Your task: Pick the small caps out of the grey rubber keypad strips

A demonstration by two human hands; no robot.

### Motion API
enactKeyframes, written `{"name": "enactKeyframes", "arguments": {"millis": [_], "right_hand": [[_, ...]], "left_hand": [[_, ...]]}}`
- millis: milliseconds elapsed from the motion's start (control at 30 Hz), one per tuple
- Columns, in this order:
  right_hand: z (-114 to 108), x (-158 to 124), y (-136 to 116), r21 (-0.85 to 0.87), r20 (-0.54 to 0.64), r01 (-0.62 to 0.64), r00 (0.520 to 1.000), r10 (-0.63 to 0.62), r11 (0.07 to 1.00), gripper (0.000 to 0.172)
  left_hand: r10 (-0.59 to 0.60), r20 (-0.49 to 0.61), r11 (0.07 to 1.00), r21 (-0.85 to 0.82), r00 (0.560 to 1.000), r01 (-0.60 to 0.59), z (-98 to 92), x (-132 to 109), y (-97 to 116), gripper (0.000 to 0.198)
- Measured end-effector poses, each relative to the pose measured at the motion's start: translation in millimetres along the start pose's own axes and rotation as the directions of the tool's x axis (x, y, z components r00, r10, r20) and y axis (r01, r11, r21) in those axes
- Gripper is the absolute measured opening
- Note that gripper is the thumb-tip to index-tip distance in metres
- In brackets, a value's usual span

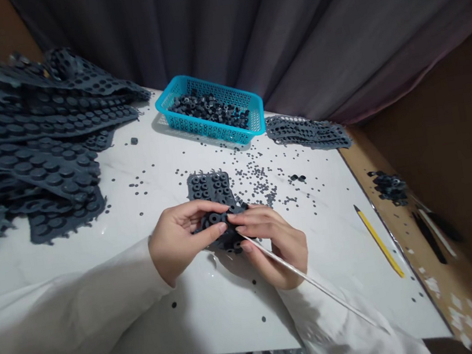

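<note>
table (204, 322): sheets (39, 152) left | pad (208, 188) centre | basket (212, 130) behind, pieces (209, 108) inside | strip (309, 131) right of basket

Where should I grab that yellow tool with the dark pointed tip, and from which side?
I'd pinch the yellow tool across the near half of its shaft, coming down from above on the person's side. It lies flat on the white tabletop, long and slim, with its dark tip pointing away, so that grip should keep fingers clear of the point.

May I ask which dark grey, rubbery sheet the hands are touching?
The central dark grey rubbery sheet, between left hand and right hand; the others form the far-left heap or lie beside the turquoise plastic basket.
</note>
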State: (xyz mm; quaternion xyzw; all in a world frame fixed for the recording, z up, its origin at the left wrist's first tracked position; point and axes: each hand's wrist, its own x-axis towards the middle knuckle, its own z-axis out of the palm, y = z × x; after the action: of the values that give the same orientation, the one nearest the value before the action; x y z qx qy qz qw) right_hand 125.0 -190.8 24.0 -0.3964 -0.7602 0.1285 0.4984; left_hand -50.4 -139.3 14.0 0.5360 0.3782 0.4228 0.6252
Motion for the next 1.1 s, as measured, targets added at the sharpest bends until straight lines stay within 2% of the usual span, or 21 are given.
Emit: {"name": "enactKeyframes", "arguments": {"millis": [333, 733, 867, 1100], "right_hand": [[0.2, -1.2, 2.6, -0.049, 0.031, 0.033, 0.999, -0.032, 0.998, 0.017], [0.8, 1.4, 13.1, -0.213, 0.169, 0.257, 0.96, -0.224, 0.943, 0.017], [1.4, 1.4, 14.5, -0.225, 0.212, 0.267, 0.952, -0.221, 0.937, 0.017], [4.5, -3.0, 19.5, -0.179, 0.199, 0.224, 0.962, -0.188, 0.958, 0.021]], "left_hand": [[0.005, -0.036, 0.999, 0.052, 0.999, -0.003, 1.9, 0.2, 4.1, 0.019], [-0.03, -0.048, 0.998, 0.056, 0.998, 0.033, 0.5, 2.9, 0.3, 0.02], [-0.075, -0.044, 0.996, 0.052, 0.996, 0.077, -0.9, 5.6, -2.1, 0.022], [-0.1, -0.053, 0.993, 0.065, 0.994, 0.103, -2.5, 7.4, -2.1, 0.028]]}}
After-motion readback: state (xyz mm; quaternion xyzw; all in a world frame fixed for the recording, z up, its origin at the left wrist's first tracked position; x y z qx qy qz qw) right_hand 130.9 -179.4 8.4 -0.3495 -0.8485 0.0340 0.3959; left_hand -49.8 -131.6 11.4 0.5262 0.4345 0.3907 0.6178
